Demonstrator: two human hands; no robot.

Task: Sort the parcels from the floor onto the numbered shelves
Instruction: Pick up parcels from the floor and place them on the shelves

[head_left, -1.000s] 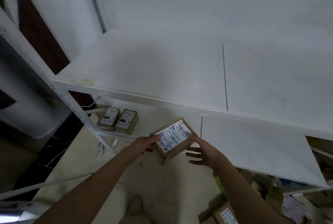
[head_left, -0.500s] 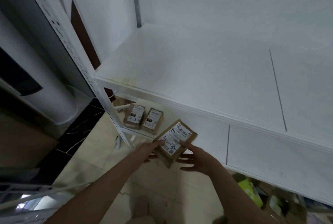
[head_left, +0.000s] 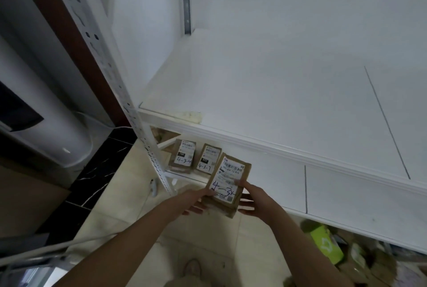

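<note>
A small brown cardboard parcel with a white label marked "4-3" in blue sits between both my hands, over the front edge of the lower white shelf. My left hand holds its left side, thumb on the label's lower corner. My right hand holds its right side, thumb on the label and fingers spread beneath. Two similar parcels, one marked "4-3-4" and one marked "4-3-7", lie on the same shelf just left of it.
A wide upper white shelf juts out above the lower one. A perforated white upright post stands at the left. A white cylindrical appliance is further left. Several parcels, one green, lie on the tiled floor at the lower right.
The view has swung toward the left end of the shelves. Both hands have carried the parcel left and forward, close beside the two parcels on the lower shelf, its label now turned more upright.
</note>
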